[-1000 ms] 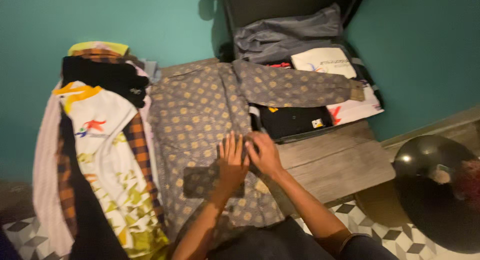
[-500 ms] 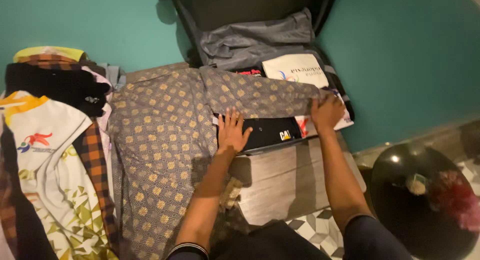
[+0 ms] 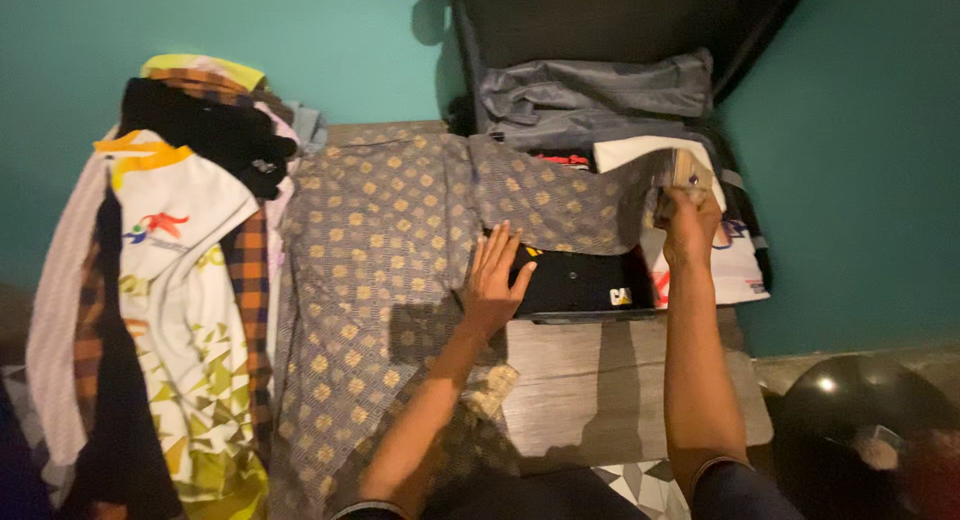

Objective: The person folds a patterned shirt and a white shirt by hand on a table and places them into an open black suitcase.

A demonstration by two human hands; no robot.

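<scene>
A grey patterned shirt with yellow dots (image 3: 380, 270) lies spread flat on a wooden table (image 3: 590, 390). My left hand (image 3: 492, 278) rests flat on the shirt's side edge, fingers apart, next to a black garment (image 3: 580, 285). My right hand (image 3: 690, 215) grips the cuff end of the shirt's sleeve (image 3: 570, 195), which stretches to the right over the open suitcase (image 3: 620, 100). The cuff is lifted slightly above the clothes underneath.
A pile of clothes (image 3: 170, 280) lies at the left: white printed jersey, plaid shirt, black garment. The suitcase at the back holds grey fabric and a white printed shirt (image 3: 735, 260). A dark round object (image 3: 860, 430) sits low right. Teal walls stand behind.
My right hand went from beside the left out to the sleeve's end and took hold of the cuff. My left hand slid up to the shirt's side edge. The view shifted.
</scene>
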